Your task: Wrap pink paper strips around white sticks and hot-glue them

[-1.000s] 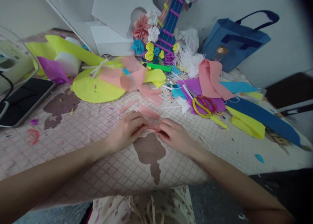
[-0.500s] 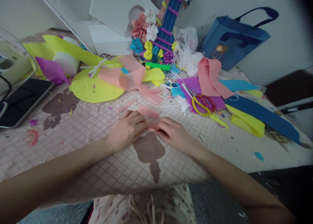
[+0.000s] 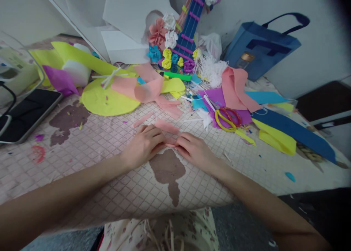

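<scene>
My left hand (image 3: 144,145) and my right hand (image 3: 193,150) meet fingertip to fingertip on the checked tablecloth (image 3: 109,163). Both pinch a small pink paper strip (image 3: 170,142) between them, pressed down on the cloth; most of the strip is hidden under the fingers. Another pink strip (image 3: 166,126) lies just beyond my fingers. A thinner pink sliver (image 3: 143,119) lies to its left.
Yellow-handled scissors (image 3: 227,118) rest on purple paper to the right. Yellow, pink, blue and purple sheets (image 3: 109,97) crowd the back of the table, with paper flowers (image 3: 164,42) on a blue guitar shape. A tablet (image 3: 27,112) lies far left, a blue bag (image 3: 260,46) far right.
Almost nothing has moved: both hands stay pinched on the pink strip at the same spot, with only slight finger shifts.
</scene>
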A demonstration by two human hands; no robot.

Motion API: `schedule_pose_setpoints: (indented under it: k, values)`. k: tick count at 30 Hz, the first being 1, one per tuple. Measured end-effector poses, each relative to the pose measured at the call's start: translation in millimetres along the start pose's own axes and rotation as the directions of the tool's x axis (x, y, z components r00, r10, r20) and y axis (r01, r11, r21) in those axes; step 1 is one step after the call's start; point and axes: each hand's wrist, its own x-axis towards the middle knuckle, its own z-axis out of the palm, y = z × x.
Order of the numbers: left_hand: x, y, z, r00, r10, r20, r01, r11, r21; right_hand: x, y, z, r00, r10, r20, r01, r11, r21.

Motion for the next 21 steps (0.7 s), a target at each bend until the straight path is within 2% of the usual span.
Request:
schedule_pose_setpoints:
  k: [12,21]
  values:
    - [3.9,2.6,-1.9,0.999,-0.04,0.009,0.041,0.999,-0.033,2.4,-2.6,-4.5,0.998,0.067,-0.01,-0.065,0.989,0.132]
    - [2.1,-4.9,1.6,0.998,-0.056,0.012,0.057,0.995,-0.087,2.7,-0.8,-4.4,0.999,0.044,-0.013,-0.042,0.989,0.139]
